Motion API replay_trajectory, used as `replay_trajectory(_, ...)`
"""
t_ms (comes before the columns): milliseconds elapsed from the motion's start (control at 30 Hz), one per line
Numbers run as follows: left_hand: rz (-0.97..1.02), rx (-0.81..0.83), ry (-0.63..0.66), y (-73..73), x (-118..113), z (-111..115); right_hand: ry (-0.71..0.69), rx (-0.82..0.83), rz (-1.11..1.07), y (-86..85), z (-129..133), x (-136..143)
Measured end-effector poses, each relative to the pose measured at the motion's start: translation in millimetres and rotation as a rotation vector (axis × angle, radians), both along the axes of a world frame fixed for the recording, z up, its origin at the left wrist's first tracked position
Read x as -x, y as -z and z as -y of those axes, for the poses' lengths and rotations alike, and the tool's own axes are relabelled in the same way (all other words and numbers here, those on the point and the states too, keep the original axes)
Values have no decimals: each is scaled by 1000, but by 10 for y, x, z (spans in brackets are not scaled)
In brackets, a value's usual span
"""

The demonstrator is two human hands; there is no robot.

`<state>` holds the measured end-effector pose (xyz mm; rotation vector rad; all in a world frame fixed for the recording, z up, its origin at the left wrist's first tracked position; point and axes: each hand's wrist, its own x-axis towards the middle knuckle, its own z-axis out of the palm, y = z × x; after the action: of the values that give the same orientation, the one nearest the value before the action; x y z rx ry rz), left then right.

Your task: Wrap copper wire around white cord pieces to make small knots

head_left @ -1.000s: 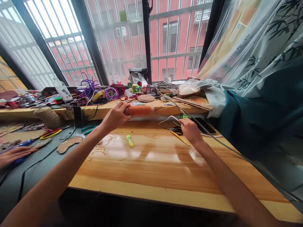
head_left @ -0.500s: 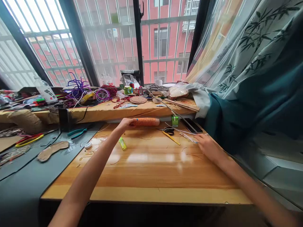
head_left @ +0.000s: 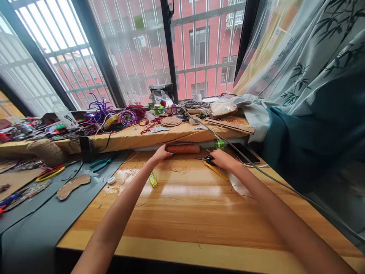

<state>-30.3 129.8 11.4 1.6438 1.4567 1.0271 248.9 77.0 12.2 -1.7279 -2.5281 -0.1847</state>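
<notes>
At the far edge of the desk (head_left: 182, 213), against the raised ledge (head_left: 137, 137) under the window, the orange cord roll (head_left: 184, 148) lies on its side, parallel to that edge. The left hand (head_left: 161, 154) rests at the roll's left end, fingers curled against it; whether it grips the roll or only steadies it cannot be told. The right hand (head_left: 224, 160) lies palm down just right of the roll, fingers closed over the black-handled scissors (head_left: 205, 159), which rest on the desk beside a yellow strip (head_left: 216, 171).

Progress, as a judgement: the roll is set down and the cutting tool is under the hand, but not lifted. Loose loops of thin cord (head_left: 180, 166) lie on the desk just in front of the roll, and short offcuts are scattered toward the near edge, which suggests that some cord is already drawn off. No cut is in progress.

A small green lighter (head_left: 153, 179) lies toward the left edge. A green tape roll (head_left: 219, 144) and a dark phone (head_left: 244, 153) sit near the far right corner. The ledge carries coils of wire (head_left: 128, 116) and a woven disc (head_left: 171, 121).
</notes>
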Motion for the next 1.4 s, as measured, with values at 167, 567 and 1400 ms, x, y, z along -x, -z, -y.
replay_trajectory(167, -251, -202, 8, 77, -38, 28, -33, -38, 46, 28, 29, -11)
replay_trajectory(567, -560, -311, -59, 286, -39, -2, 8, -192, 28, -55, 197, -90)
replay_trajectory(1400, -34, -453, -243, -334, -54, 94, 94, 2, -40, 64, 139, -9)
